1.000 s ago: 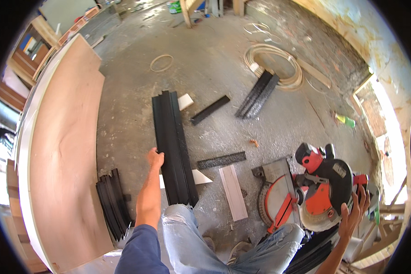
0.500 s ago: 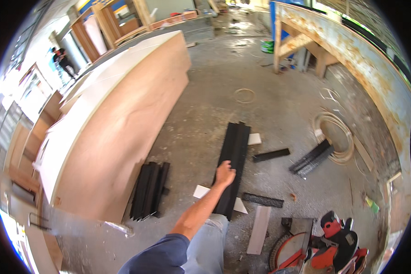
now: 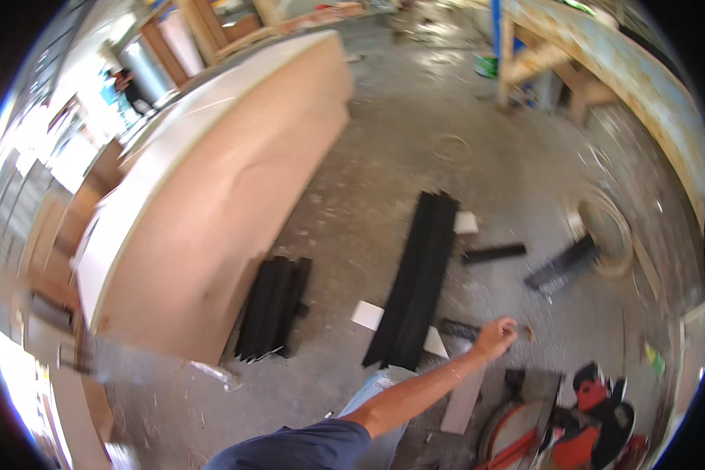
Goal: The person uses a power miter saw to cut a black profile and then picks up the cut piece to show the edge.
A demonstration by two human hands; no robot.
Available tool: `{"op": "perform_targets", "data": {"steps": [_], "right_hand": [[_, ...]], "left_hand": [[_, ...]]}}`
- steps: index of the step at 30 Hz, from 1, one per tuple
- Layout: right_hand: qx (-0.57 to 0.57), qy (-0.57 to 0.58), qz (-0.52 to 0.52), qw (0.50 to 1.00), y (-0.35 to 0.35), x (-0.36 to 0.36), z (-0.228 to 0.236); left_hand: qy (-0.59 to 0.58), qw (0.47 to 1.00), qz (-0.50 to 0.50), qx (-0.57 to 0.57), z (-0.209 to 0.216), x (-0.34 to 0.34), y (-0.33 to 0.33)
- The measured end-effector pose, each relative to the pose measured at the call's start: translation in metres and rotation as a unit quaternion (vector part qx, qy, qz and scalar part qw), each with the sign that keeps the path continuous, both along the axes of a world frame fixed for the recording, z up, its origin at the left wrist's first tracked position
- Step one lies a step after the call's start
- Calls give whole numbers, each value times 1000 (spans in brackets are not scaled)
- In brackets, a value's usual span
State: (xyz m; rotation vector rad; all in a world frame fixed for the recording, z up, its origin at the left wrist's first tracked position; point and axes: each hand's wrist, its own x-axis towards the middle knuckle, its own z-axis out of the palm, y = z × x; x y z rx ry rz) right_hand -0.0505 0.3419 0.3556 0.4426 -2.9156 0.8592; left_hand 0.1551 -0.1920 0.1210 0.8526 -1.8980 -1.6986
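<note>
My left hand [image 3: 497, 338] is over the right end of a short black strip [image 3: 458, 328] on the floor. Its fingers are bent, with a gap between thumb and fingertips, and they hide that end of the strip. A long black ridged panel [image 3: 417, 274] lies on the floor to the left of the hand, with white flat pieces [image 3: 367, 315] showing from under its edges. Below the hand is a pale board [image 3: 462, 403]. A small brown scrap [image 3: 529, 334] lies just past the fingers. My right hand is out of view.
A red and black miter saw [image 3: 595, 423] stands at the lower right. Several black strips [image 3: 272, 305] lie beside a large plywood structure [image 3: 227, 188] on the left. To the right are a short black piece [image 3: 493, 254], black offcuts [image 3: 562, 265] and a hose coil [image 3: 620, 235].
My left hand has left the long black panel and moved right, to the short strip near the saw. The view has shifted, and the panel remains on the floor.
</note>
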Motion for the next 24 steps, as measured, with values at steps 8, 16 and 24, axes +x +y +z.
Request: {"op": "perform_targets", "data": {"steps": [8, 16, 24], "right_hand": [[-267, -154, -79, 948, -64, 30, 11], [-333, -121, -151, 923, -82, 58, 16], [-387, -166, -222, 880, -73, 49, 18]], "left_hand": [[-21, 965, -136, 225, 27, -14, 40], [-65, 954, -217, 198, 24, 0, 51], [-48, 967, -102, 229, 22, 34, -27]]}}
